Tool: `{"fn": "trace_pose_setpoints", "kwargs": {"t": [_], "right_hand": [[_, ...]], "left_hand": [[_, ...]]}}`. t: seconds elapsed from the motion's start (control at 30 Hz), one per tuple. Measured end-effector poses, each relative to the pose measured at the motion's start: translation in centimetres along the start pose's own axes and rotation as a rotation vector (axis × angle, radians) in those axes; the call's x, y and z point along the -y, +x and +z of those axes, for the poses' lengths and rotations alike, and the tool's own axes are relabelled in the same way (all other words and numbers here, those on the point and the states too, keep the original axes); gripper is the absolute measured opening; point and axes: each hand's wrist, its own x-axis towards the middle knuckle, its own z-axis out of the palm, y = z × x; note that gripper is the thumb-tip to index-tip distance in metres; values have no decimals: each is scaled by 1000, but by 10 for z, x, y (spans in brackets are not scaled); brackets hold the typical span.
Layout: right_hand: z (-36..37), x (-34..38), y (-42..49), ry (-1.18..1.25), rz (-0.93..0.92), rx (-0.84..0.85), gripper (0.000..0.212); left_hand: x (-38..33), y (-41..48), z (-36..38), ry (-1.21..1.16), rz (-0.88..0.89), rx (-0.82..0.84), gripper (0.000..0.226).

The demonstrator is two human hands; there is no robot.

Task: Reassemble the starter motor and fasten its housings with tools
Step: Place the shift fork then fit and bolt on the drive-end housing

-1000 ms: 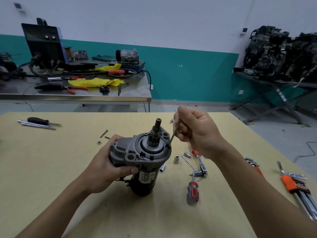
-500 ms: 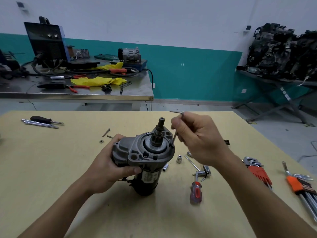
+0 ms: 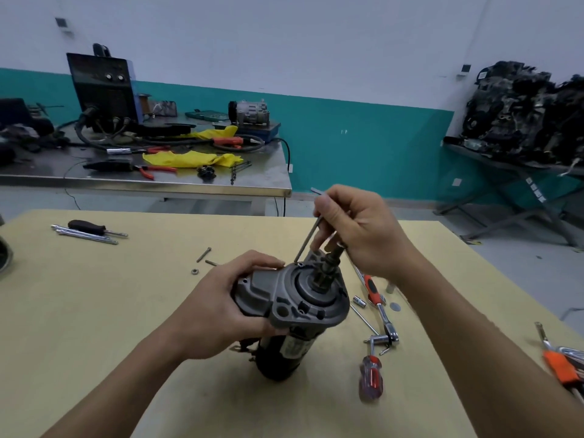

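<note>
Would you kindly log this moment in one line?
left hand: steadies starter motor | right hand: hex key at housing bolt

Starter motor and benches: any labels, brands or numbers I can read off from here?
None can be read.
Starter motor: pale label on the black body, print too blurred.
Wall signs: too small.
Black machine on the far bench: no legible marking.

Starter motor (image 3: pixel 294 298): matt grey cast-metal housing, dull black body. Hex key (image 3: pixel 308 238): bare steel. Table (image 3: pixel 94 311): smooth matt wood. Far bench (image 3: pixel 151 180): glossy steel.
</note>
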Motion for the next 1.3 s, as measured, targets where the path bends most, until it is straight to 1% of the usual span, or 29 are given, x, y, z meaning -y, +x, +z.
{"fn": "trace_pose_setpoints", "kwargs": {"t": [0.07,0.17,0.23,0.37,0.63,0.83,1.0,1.2,1.3], "right_hand": [[-4,-1,-2,-19,-4,17,24],[-10,2,-4,-1,-37,-50,24],[-13,7,-4,35,-49,-66,24],[-12,10,-5,11,-15,-13,24],[-10,12,-9,-6,-16,-32,25],[-7,20,-4,-46,-5,24,24],[-9,24,-1,-117,-10,78,25],[-24,37,2,-371,36,176,31],[-28,44,0,-439,70,209,35]], "left_hand": [[0,-1,0,-22,-24,6,63],[-2,-3,-2,-25,-44,26,61],[-4,-3,-1,-35,-49,31,60],[-6,-1,1,-58,-77,52,61],[-5,-1,1,-49,-96,65,63],[-4,1,-1,-29,-108,90,64],[-3,0,-3,-24,-119,110,64],[-6,0,-3,5,-122,131,63],[-12,-1,-4,20,-124,176,61]]}}
